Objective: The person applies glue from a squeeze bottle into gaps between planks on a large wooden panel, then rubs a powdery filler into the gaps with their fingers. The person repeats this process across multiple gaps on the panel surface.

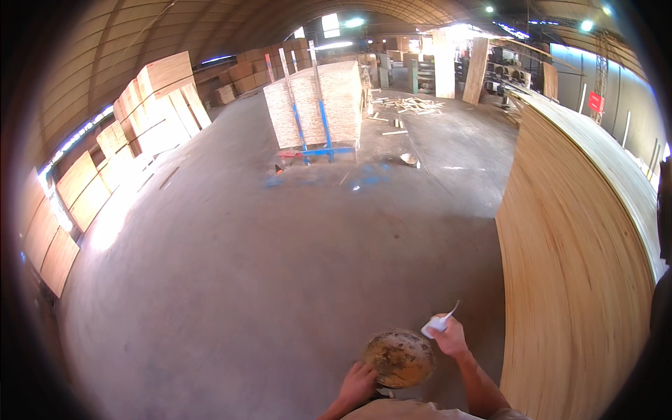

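Observation:
My left hand (358,382) is closed on the near left edge of a round, shallow pan (400,358), held low in front of me. Dark brown and tan stains or paste cover the face of the pan. Just to the right of it, my right hand (451,337) is wrapped round a small white tool (437,325) with a thin, pale strip sticking up from it. Its exact kind is hard to make out. The tool is close to the pan's upper right rim, and I cannot tell if they touch.
A tall stack of wood sheets (574,259) rises close on my right. Ahead stands another stack (315,101) with blue-painted posts (324,122). Scrap wood (413,105) and a bowl-like object (409,159) lie on the concrete floor (245,280). Boards (157,105) line the left wall.

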`<state>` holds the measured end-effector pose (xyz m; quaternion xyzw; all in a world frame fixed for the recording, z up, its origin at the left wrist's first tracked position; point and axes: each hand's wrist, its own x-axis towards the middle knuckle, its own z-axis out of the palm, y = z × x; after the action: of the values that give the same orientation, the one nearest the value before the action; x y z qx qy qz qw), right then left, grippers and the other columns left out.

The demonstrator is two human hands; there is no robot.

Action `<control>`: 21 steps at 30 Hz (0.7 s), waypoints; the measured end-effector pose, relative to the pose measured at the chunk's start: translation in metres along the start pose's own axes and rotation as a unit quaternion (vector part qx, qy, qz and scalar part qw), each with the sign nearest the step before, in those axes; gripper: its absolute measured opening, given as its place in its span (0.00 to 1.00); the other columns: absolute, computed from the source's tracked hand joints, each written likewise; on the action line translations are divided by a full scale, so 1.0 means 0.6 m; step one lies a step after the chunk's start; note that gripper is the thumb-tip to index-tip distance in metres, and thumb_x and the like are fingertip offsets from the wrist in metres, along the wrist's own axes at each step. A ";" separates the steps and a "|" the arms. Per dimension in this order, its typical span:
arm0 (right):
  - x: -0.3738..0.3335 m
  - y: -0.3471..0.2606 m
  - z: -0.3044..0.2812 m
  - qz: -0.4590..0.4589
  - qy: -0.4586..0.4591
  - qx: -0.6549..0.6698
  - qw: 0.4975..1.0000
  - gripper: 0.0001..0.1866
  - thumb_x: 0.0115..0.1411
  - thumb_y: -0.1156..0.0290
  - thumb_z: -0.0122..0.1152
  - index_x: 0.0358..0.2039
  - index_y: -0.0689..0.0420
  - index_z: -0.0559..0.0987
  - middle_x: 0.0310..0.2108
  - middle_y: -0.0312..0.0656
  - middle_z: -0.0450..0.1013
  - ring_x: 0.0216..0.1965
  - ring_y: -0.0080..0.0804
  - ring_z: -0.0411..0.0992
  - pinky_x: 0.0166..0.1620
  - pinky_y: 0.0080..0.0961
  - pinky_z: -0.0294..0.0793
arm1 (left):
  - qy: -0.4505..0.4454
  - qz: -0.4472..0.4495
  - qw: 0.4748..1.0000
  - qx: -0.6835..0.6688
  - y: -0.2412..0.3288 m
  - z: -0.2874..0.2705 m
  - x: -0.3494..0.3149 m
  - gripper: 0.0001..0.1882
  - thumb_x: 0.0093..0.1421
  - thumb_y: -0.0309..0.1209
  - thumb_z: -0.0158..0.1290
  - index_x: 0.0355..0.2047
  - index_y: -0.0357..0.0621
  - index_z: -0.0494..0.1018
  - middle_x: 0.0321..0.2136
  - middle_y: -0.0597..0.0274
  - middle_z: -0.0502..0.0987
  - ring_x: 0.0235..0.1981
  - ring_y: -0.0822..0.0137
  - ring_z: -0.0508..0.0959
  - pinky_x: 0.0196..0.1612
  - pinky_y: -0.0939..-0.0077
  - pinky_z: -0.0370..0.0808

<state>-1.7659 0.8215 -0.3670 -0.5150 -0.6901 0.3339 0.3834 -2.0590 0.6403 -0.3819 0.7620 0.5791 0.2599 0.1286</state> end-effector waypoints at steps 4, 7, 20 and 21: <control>0.267 -0.003 0.147 0.014 -0.132 -0.045 0.990 0.22 0.59 0.57 0.76 0.45 0.61 0.85 0.42 0.54 0.85 0.44 0.54 0.84 0.50 0.43 0.83 | 0.006 0.085 0.996 -0.009 -0.199 0.032 0.260 0.12 0.51 0.28 0.64 0.37 0.44 0.78 0.44 0.56 0.79 0.51 0.47 0.76 0.55 0.56 0.77; 0.470 0.019 0.234 0.017 -0.127 -0.069 0.989 0.22 0.58 0.57 0.79 0.44 0.61 0.86 0.40 0.55 0.85 0.43 0.54 0.85 0.47 0.44 0.83 | 0.005 0.122 0.991 -0.045 -0.330 0.037 0.487 0.13 0.50 0.28 0.64 0.37 0.43 0.78 0.44 0.54 0.78 0.52 0.47 0.75 0.58 0.57 0.76; 1.353 0.322 0.287 0.127 -0.118 -0.122 0.977 0.17 0.59 0.64 0.73 0.43 0.64 0.85 0.40 0.62 0.83 0.44 0.65 0.82 0.48 0.53 0.80 | -0.024 0.249 0.960 -0.129 -0.732 0.143 1.441 0.12 0.51 0.25 0.61 0.38 0.42 0.79 0.46 0.55 0.79 0.49 0.48 0.75 0.55 0.58 0.77; 1.439 0.358 0.299 0.126 -0.113 -0.121 0.978 0.18 0.59 0.66 0.72 0.46 0.64 0.84 0.41 0.62 0.83 0.45 0.65 0.82 0.49 0.56 0.80 | -0.042 0.236 0.962 -0.134 -0.766 0.155 1.516 0.12 0.50 0.25 0.62 0.38 0.42 0.80 0.45 0.55 0.79 0.49 0.48 0.76 0.54 0.58 0.78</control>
<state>-1.9764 1.6973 -0.4776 -0.5995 -0.6939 0.3494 0.1924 -2.2062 1.6498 -0.4629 0.8629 0.3372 0.3260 0.1885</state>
